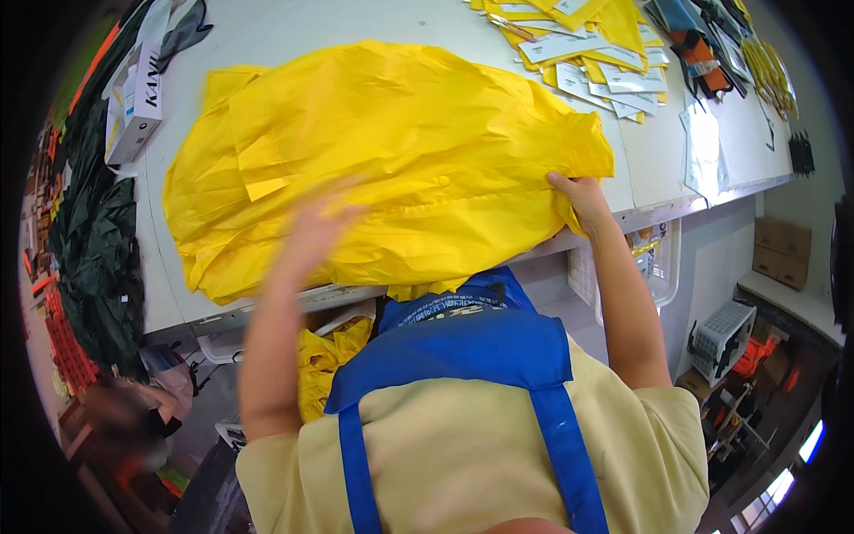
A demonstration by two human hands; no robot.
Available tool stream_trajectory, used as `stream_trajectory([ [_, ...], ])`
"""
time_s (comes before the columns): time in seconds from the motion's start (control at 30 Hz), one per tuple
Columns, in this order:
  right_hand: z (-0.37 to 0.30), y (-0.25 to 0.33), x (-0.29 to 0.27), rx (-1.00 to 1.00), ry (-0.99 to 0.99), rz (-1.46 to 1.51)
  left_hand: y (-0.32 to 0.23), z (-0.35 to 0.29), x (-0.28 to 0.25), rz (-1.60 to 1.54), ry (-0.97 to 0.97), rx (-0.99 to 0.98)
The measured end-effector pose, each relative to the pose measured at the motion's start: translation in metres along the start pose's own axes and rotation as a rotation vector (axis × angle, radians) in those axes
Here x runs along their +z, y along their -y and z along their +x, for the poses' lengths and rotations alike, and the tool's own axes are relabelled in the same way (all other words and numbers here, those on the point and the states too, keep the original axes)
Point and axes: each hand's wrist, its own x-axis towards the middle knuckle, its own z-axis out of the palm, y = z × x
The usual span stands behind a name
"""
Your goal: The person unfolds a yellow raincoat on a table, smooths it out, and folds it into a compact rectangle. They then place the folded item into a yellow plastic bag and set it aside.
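A yellow raincoat point(374, 125) of thin, smooth fabric lies spread and wrinkled across the white table. It shows a pocket flap at its left and a round snap button near the middle. At its right end, my right hand point(580, 198) is closed on the edge of the fabric, thumb on top and the other fingers mostly hidden beneath. My left hand point(322, 227) is over the lower left part of the raincoat, smeared by motion, so its fingers and any contact are unclear. Part of the raincoat's lower edge hangs over the table's front.
Yellow packets with white labels point(596, 62) are heaped at the back right of the table point(267, 27). A white box point(138, 102) and dark green garments point(98, 240) lie at the left. White baskets point(663, 267) sit below the table. Another person point(169, 392) is at the lower left.
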Motion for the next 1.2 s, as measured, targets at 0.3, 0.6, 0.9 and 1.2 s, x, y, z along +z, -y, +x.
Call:
stream_trajectory([
  [0.3, 0.004, -0.012, 0.005, 0.08, 0.07, 0.398, 0.0, 0.085, 0.132, 0.082, -0.2, 0.207],
  [0.6, 0.006, -0.024, 0.016, 0.084, -0.025, 0.321, 0.013, 0.107, 0.145, 0.289, -0.041, 0.075],
  [0.9, 0.052, 0.018, -0.051, -0.22, -0.168, -0.317, 0.05, 0.051, 0.051, 0.439, -0.161, 0.161],
  [1.2, 0.0, 0.035, 0.108, -0.926, -0.115, -1.034, 0.141, -0.033, -0.046, 0.489, -0.381, -0.119],
])
